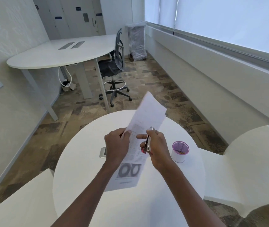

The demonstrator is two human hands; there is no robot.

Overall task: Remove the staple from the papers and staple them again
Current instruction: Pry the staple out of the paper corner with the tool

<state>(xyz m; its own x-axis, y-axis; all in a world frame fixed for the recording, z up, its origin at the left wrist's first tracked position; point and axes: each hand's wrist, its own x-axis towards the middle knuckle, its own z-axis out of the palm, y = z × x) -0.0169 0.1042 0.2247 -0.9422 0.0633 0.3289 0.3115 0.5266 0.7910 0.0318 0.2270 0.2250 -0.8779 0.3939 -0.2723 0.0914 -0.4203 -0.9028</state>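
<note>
My left hand (116, 145) grips the left edge of the printed papers (148, 115), which are lifted above the round white table (84, 163). The sheets curve upward at the far end, and a dark picture shows near their lower end. My right hand (156, 148) is closed around a small metal stapler (147, 142) with a pink trim, held upright against the right edge of the papers. Its index finger points left across the page. I cannot make out the staple itself.
A white cup with a purple rim (180, 151) holding small clips stands right of my hands. A grey socket plate (103, 152) is set into the table on the left. White chairs (245, 161) flank the table. A desk and an office chair (114, 69) stand farther back.
</note>
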